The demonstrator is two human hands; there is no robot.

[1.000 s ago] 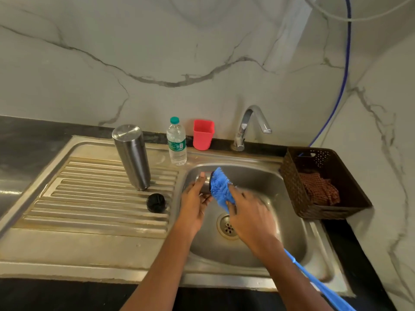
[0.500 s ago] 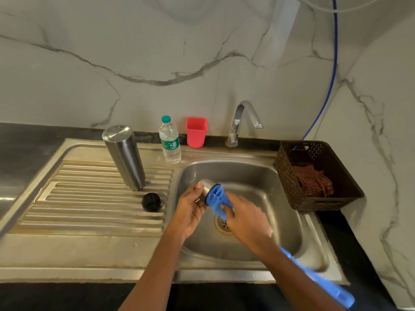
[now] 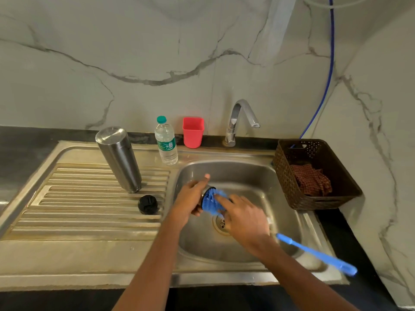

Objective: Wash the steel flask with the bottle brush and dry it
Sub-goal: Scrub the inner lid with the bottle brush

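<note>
Head view: over the sink basin (image 3: 258, 176), the left hand (image 3: 190, 199) grips a small steel lid (image 3: 206, 191), thumb raised. The right hand (image 3: 244, 218) is curled round the blue bottle brush (image 3: 212, 203), whose bristles press into the lid's mouth and whose handle juts out toward the lower right. The steel flask (image 3: 119, 158) stands on the ribbed drainboard (image 3: 78, 209), with a black cap (image 3: 147, 204) just beside it. A brown basket (image 3: 336, 187) to the right of the sink holds a checked cloth (image 3: 311, 179).
</note>
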